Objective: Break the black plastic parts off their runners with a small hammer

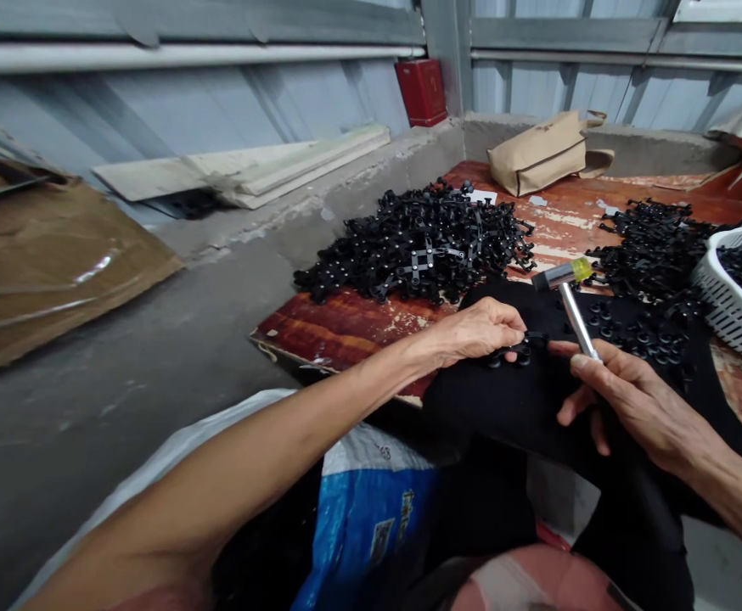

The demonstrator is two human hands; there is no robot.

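My left hand (482, 329) pinches a small black linkage part (524, 348) over a black cloth (491, 395). In my right hand (629, 390) is a hammer (576, 314) with a metal shaft and a yellow-tipped head, raised with the head up and to the left. My right index finger points toward the linkage part; other fingers hang loosely below the shaft. On the cloth behind the hammer lie several round black pieces (654, 339). Behind my left hand rises a large heap of black linkage parts (422, 246).
A second heap of black parts (651, 246) lies at the right, beside a white plastic basket (715, 271). At the back are a tan bag (536, 157) and a red tin (423, 92). A blue and white sack (362, 509) sits below the worn board (339, 331).
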